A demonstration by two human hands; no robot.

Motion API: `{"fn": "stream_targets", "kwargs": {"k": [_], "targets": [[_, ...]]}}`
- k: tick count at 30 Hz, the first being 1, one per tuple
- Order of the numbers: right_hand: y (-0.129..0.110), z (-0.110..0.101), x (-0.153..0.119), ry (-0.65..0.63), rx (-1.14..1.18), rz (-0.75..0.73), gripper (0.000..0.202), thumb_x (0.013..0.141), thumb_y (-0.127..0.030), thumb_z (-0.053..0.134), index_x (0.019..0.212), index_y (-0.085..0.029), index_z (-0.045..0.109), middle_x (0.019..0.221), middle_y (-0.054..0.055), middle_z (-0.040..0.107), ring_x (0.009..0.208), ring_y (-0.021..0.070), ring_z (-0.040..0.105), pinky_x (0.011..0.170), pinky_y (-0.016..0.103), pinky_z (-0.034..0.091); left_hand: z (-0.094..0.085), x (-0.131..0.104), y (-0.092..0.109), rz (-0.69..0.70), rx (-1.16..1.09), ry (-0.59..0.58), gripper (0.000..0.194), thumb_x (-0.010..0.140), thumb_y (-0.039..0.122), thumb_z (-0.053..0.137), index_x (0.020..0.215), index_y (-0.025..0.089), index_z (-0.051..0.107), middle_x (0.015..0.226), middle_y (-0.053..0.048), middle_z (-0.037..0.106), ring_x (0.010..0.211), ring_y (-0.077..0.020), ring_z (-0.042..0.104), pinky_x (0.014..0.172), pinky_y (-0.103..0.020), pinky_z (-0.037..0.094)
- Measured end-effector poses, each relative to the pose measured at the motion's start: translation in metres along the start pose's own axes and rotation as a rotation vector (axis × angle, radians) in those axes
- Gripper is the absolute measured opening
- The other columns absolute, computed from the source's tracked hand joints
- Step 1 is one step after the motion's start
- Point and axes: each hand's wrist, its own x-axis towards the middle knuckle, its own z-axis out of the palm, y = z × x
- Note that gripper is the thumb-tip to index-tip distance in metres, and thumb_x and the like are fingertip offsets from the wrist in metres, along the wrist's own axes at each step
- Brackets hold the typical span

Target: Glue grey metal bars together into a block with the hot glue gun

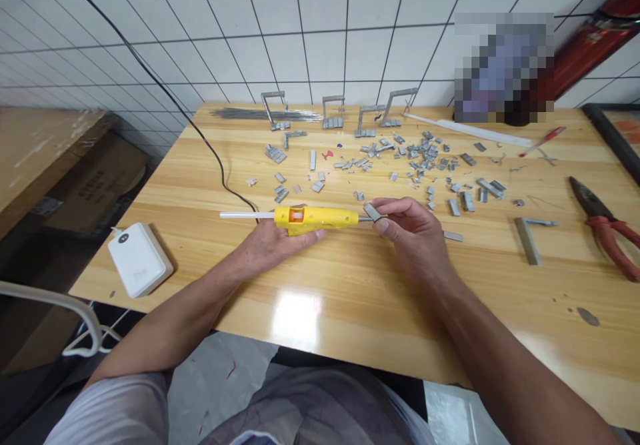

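My left hand is wrapped round a yellow hot glue gun, held level above the table. A clear glue stick juts from its back end, and its nozzle points right. Between the thumb and fingers of my right hand is a small grey block, tilted. The nozzle tip meets or nearly meets this block; I cannot tell whether they touch. Beyond my hands lies a scatter of small grey pieces. Several grey frame-shaped assemblies, one being a square arch, stand near the wall.
Pliers with red handles and an L-shaped grey piece lie at right. A white power bank sits at the left edge. A black cord crosses the table. Thin metal rods, a red pen and a red flask are farther back.
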Motion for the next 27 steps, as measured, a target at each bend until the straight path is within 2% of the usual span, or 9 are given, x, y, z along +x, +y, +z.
{"fn": "stream_targets", "kwargs": {"k": [5, 9, 20, 27], "targets": [[-0.0011, 0.0006, -0.0005, 0.006, -0.003, 0.008, 0.019, 0.073, -0.036, 0.096, 0.084, -0.031, 0.081, 0.104, 0.000, 0.082, 0.107, 0.0198, 0.075, 0.089, 0.034, 0.060, 0.0003, -0.0001, 0.0014, -0.008, -0.001, 0.000, 0.050, 0.085, 0.056, 0.080, 0.122, 0.022, 0.079, 0.129, -0.007, 0.079, 0.123, -0.0325, 0.072, 0.119, -0.052, 0.051], [-0.0014, 0.0005, -0.0007, 0.002, -0.002, 0.012, 0.019, 0.073, -0.035, 0.096, 0.085, -0.031, 0.082, 0.105, 0.000, 0.082, 0.106, 0.0190, 0.075, 0.089, 0.033, 0.059, -0.0002, -0.0013, 0.0010, -0.060, 0.000, 0.008, 0.052, 0.083, 0.058, 0.081, 0.120, 0.021, 0.080, 0.124, -0.007, 0.081, 0.116, -0.0328, 0.075, 0.115, -0.052, 0.054], [-0.0001, 0.0000, -0.0010, -0.006, 0.011, 0.007, 0.019, 0.073, -0.035, 0.097, 0.085, -0.032, 0.082, 0.104, -0.002, 0.082, 0.105, 0.0161, 0.075, 0.085, 0.029, 0.059, -0.0002, -0.0009, 0.0012, -0.036, -0.021, -0.006, 0.053, 0.082, 0.057, 0.082, 0.119, 0.020, 0.080, 0.125, -0.008, 0.080, 0.116, -0.0319, 0.074, 0.116, -0.050, 0.053], [-0.0005, -0.0003, -0.0015, 0.000, -0.010, 0.010, 0.019, 0.074, -0.035, 0.096, 0.086, -0.031, 0.081, 0.105, -0.001, 0.081, 0.108, 0.0184, 0.075, 0.089, 0.032, 0.059, -0.0001, -0.0010, 0.0019, -0.060, -0.005, -0.002, 0.055, 0.081, 0.061, 0.082, 0.119, 0.022, 0.080, 0.125, -0.008, 0.080, 0.117, -0.0334, 0.075, 0.116, -0.052, 0.053]]}}
